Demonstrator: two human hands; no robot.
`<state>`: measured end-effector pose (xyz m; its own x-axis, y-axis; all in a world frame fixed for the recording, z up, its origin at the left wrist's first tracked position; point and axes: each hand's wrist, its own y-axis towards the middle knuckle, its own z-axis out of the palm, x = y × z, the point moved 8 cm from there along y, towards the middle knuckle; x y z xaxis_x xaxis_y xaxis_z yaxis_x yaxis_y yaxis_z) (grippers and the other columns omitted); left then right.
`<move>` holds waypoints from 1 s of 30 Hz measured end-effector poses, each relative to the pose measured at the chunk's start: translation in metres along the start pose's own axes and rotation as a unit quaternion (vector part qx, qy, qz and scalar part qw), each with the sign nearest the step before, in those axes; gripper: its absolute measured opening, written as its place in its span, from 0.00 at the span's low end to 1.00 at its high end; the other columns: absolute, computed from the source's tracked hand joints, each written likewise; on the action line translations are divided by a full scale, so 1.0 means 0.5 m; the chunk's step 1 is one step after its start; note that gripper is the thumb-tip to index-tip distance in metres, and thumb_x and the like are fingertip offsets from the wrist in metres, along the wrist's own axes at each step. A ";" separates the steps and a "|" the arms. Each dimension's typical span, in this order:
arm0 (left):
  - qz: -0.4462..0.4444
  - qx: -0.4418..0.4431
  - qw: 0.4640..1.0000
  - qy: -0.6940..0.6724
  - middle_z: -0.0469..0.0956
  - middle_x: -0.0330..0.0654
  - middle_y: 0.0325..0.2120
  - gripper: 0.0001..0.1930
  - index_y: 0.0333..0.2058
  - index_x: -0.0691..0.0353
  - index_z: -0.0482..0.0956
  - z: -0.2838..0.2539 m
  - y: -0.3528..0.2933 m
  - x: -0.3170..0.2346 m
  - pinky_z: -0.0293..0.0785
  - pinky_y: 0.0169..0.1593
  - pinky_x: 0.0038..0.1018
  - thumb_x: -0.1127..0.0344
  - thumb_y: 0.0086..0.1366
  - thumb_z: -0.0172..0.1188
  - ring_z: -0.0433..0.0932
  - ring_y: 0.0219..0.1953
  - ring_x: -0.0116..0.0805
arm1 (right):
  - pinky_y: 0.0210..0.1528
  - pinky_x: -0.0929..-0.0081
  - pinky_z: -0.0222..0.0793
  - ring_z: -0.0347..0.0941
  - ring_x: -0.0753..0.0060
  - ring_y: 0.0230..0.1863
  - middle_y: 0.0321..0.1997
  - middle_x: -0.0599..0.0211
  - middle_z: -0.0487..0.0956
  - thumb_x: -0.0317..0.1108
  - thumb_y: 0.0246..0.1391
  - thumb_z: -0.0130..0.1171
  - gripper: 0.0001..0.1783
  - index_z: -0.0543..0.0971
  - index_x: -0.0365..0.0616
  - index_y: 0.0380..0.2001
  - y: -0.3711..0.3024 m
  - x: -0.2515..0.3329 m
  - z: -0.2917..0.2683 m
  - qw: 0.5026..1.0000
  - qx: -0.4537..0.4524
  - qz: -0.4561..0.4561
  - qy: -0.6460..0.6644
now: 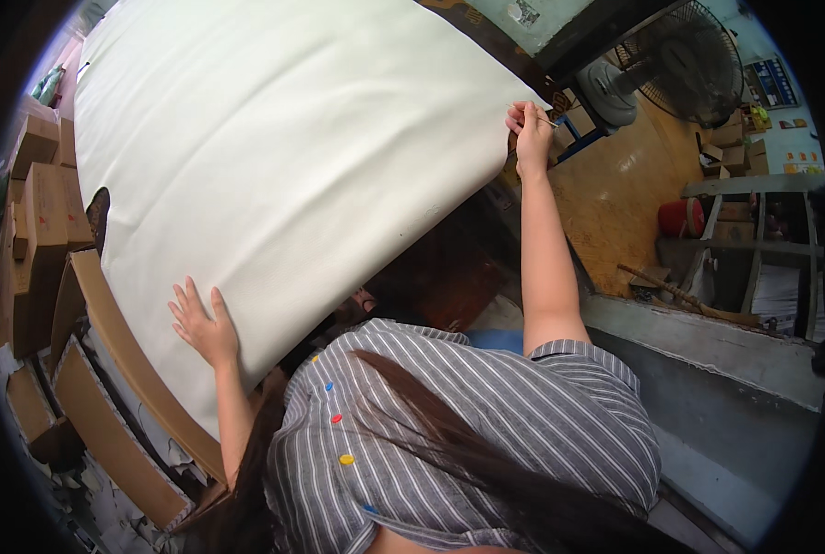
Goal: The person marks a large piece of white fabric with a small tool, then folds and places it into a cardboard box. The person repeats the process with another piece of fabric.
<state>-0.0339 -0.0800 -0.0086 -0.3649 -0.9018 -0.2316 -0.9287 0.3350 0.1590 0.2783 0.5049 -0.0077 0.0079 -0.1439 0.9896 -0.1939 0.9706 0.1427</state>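
Position of workpiece: the white leather-like sheet [302,166] lies directly ahead of my body, spread between my two hands and extending away from me past the upper limit of the view. Its far end is out of sight, so I cannot confirm its full length or its long axis. The shallow creases run obliquely, from near left to far right.

Near border: the rounded front fold [403,245] follows the same oblique line. Its left end lies closer to my torso, its right end farther out.

Left grip: my left hand [206,331] is released, fingers spread, palm down on the sheet at its near left portion. The forearm is short of full reach.

Right grip: my right hand [532,138] is clenched on a thin rod [548,121], at the right-hand corner of the sheet. From this grip the sheet lies to the left. I cannot tell whether the fingertips also pinch the material. The arm is extended nearly straight.

Governing relation: the right hand is the nearer to the right edge and corner; the left hand is the nearer to the left border, alongside the upright cardboard panel [143,355].

Surroundings: a fan [685,65] stands beyond the right hand; cardboard boxes [48,217] are stacked beyond the left border.
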 end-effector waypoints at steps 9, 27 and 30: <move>-0.001 0.012 1.000 0.019 0.51 0.48 0.72 0.33 0.70 0.46 0.59 0.023 0.011 0.012 0.33 0.71 0.59 0.44 0.70 0.50 0.43 0.74 0.57 | 0.51 0.70 0.75 0.81 0.64 0.48 0.46 0.62 0.84 0.47 0.72 0.42 0.21 0.79 0.45 0.51 -0.079 0.051 0.154 0.978 0.091 -0.086 -0.167; -0.044 0.042 0.996 0.060 0.45 0.50 0.73 0.42 0.72 0.38 0.53 0.098 0.242 -0.048 0.29 0.70 0.63 0.28 0.63 0.48 0.38 0.75 0.57 | 0.67 0.64 0.57 0.67 0.62 0.66 0.60 0.66 0.76 0.47 0.70 0.43 0.21 0.74 0.55 0.59 -0.003 0.006 0.485 0.929 0.209 -0.163 -0.257; -0.007 0.063 0.997 -0.042 0.50 0.50 0.72 0.37 0.69 0.45 0.61 0.094 0.239 -0.026 0.29 0.72 0.58 0.36 0.66 0.52 0.40 0.75 0.53 | 0.56 0.77 0.66 0.75 0.69 0.53 0.46 0.64 0.83 0.45 0.70 0.46 0.19 0.81 0.50 0.51 -0.077 0.047 0.441 0.959 0.215 -0.125 -0.134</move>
<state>-0.1433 -0.0155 -0.0315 -0.3502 -0.8825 -0.3139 -0.9330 0.3582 0.0338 0.0698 0.4215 0.0056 -0.1341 -0.4621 0.8766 -0.6057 0.7384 0.2965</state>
